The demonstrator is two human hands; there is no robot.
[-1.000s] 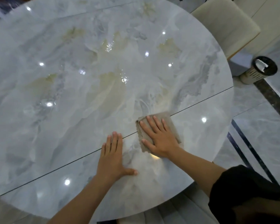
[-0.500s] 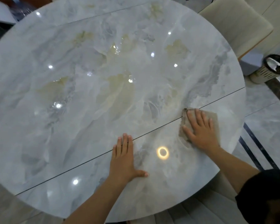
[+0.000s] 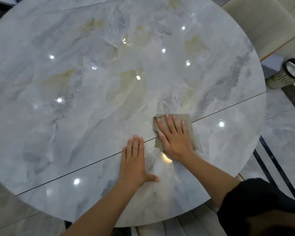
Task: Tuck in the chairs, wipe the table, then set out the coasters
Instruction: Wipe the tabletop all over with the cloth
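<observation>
A round, glossy grey marble table (image 3: pixel 75 116) fills the head view, with a thin dark seam running across its near part. My right hand (image 3: pixel 174 138) lies flat with straight fingers on a folded grey-brown cloth (image 3: pixel 188 122), pressing it to the tabletop right on the seam. My left hand (image 3: pixel 134 164) rests flat on the table just left of the cloth, fingers straight, thumb out to the right, holding nothing. A cream chair (image 3: pixel 262 26) stands at the table's far right edge. No coasters are in view.
A small round bin (image 3: pixel 286 75) with a dark liner stands on the tiled floor right of the table. A pale ribbed chair seat (image 3: pixel 186 227) shows under the table's near edge. Dark strips (image 3: pixel 276 169) cross the floor at the right.
My right hand has slid the cloth back to the left, from near the table's right edge toward my left hand. The left hand has stayed pressed in place.
</observation>
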